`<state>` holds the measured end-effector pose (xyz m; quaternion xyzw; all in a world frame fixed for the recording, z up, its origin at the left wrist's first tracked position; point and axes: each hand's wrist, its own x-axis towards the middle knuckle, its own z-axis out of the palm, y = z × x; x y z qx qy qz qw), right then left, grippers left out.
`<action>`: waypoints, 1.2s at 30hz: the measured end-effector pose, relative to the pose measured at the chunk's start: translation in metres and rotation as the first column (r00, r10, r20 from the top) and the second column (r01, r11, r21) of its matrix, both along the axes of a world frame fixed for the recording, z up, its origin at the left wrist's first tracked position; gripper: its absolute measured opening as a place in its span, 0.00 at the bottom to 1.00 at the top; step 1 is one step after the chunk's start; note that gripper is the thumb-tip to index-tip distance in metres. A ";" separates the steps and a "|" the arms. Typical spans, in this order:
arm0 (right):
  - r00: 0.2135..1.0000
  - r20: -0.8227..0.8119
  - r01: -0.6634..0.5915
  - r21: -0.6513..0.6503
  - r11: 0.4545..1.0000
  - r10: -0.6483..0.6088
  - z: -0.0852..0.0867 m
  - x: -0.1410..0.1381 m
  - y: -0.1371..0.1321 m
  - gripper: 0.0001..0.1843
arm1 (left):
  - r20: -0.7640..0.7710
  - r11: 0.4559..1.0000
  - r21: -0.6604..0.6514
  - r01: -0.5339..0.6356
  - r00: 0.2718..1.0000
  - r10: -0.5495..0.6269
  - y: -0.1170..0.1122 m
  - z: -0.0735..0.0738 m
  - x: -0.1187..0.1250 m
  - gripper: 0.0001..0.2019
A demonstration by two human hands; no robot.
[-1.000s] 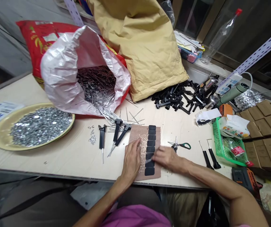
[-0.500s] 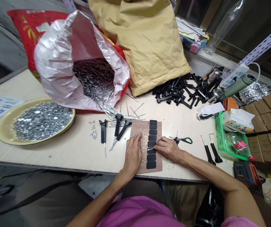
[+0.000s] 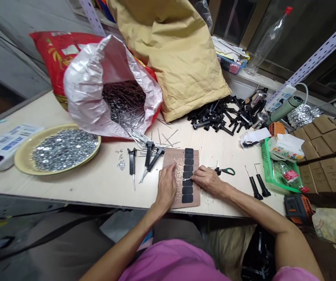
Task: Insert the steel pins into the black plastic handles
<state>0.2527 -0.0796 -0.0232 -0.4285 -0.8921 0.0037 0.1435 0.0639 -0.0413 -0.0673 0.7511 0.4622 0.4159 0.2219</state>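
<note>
A brown cardboard piece (image 3: 196, 197) lies at the table's front edge, with a column of black rounded pads (image 3: 187, 190) on it and pale specks to their left. My left hand (image 3: 167, 183) rests on the cardboard's left side, fingers stretched out and holding nothing. From the right, my right hand (image 3: 207, 178) pinches a thin, light metal piece (image 3: 186, 179), its tip lying over one of the pads. Its exact kind is too small to make out. Just beyond that hand lie green-handled scissors (image 3: 229, 171), partly under a black part.
A yellow dish (image 3: 24, 166) of metal washers stands left. Behind it, an open sack (image 3: 83, 93) spills metal rods. Black plastic parts (image 3: 211, 117) are heaped below a tan bag (image 3: 191, 78). A green basket (image 3: 266, 164), two black-handled tools (image 3: 256, 187) and a power-tool battery (image 3: 294, 207) are right.
The camera view has shifted a little, so the sack and dish appear farther right. Both hands keep their places on the cardboard, and the right still pinches the thin piece.
</note>
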 end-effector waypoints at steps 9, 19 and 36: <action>0.996 0.015 0.083 0.030 0.996 -0.083 0.002 -0.003 -0.004 0.21 | -0.011 1.000 0.014 -0.006 1.000 0.006 0.002 -0.004 0.002 0.18; 0.974 0.070 0.222 -0.069 0.973 -0.217 0.024 0.000 -0.030 0.17 | 0.026 1.000 0.003 0.030 0.999 -0.030 0.006 -0.004 0.003 0.17; 0.851 0.047 0.523 0.005 0.852 -0.523 0.041 -0.015 0.003 0.08 | 0.066 0.999 -0.019 0.048 0.997 -0.047 0.000 0.005 0.001 0.13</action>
